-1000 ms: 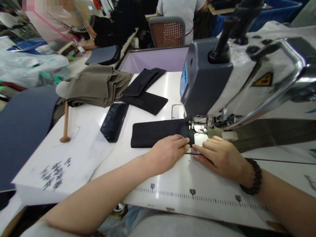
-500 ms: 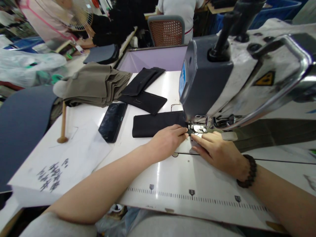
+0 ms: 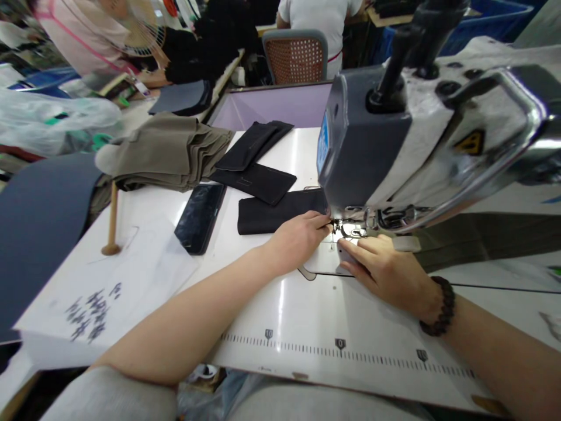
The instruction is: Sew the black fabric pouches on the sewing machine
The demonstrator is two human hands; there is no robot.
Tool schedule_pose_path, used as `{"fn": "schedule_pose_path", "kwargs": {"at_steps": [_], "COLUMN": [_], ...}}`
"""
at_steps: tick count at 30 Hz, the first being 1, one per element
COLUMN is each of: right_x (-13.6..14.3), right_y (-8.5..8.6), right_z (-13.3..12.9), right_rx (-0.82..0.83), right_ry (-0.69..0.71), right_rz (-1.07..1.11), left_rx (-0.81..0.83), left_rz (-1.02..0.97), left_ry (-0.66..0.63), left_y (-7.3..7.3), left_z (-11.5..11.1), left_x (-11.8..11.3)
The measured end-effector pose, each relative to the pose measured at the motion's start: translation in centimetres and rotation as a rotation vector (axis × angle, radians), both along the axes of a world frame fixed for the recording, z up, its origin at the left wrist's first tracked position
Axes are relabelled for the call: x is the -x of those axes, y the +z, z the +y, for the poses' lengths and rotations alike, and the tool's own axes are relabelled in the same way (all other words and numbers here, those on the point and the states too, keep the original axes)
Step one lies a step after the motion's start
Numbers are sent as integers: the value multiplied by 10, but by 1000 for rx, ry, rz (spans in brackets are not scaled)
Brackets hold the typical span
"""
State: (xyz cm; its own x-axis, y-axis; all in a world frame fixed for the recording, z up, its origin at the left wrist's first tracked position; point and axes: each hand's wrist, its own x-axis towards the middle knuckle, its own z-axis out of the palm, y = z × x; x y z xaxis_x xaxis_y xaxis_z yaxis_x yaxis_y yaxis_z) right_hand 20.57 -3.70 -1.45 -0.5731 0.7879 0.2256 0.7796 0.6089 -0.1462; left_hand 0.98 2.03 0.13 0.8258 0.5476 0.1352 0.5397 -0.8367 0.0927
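A folded black fabric piece [image 3: 276,213] lies on the white sewing table, its right end at the presser foot [image 3: 349,228] of a sewing machine [image 3: 363,134]. My left hand [image 3: 300,238] is closed on the near right edge of this piece, fingertips just left of the foot. My right hand [image 3: 383,266] rests on the plate right of and in front of the foot, index finger and thumb stretched out and apart. It holds nothing that I can see; some of its fingers are partly hidden. The needle cannot be made out.
More black pieces [image 3: 256,181] lie behind, beside a stack of olive fabric [image 3: 162,152]. A phone [image 3: 200,217], a wooden stick [image 3: 113,222] and a paper with writing [image 3: 131,286] are on the left. Olive strips [image 3: 491,237] run behind my right hand. Co-workers sit beyond.
The black piece has shifted away from me and turned slightly, and my left hand has moved with it. More bare plate shows in front of the presser foot. My right hand has barely moved.
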Motion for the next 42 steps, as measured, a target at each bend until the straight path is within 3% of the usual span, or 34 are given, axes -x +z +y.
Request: {"fn": "schedule_pose_path", "kwargs": {"at_steps": [10,16,20,22,24,25,27,29,31,33,35,37,39,42], "right_x": [1,1,1,1,1,1,1,1,0,0,0,0,0,-1], "right_y": [-1,1,2,4,6,6,8,8,7,7,7,7,6,6], "right_z": [0,0,1,1,1,1,1,0,0,-1,-1,-1,0,-1], "right_rx": [-30,-40,-35,-15,10,20,32,30,21,7,4,6,6,-7], "right_ry": [-5,0,11,17,21,22,25,30,33,34,36,38,42,60], "right_rz": [-13,-34,-36,-38,-39,-40,-49,-52,-49,-43,-45,-50,-49,-17], "left_rx": [59,2,9,61,165,219,394,596,726,703,457,165,17,20], "left_rz": [57,254,308,302,233,148,-140,-413,-568,-571,-495,-326,-150,15], "left_ry": [0,294,335,346,381,434,370,304,295,356,463,486,345,59], "left_y": [9,14,15,29,52,65,86,92,79,55,31,17,13,15], "left_z": [-9,-20,-19,-18,-19,-21,-26,-33,-41,-49,-57,-65,-73,-81], "left_x": [-1,-10,-4,12,35,46,63,70,69,65,62,58,53,40]}}
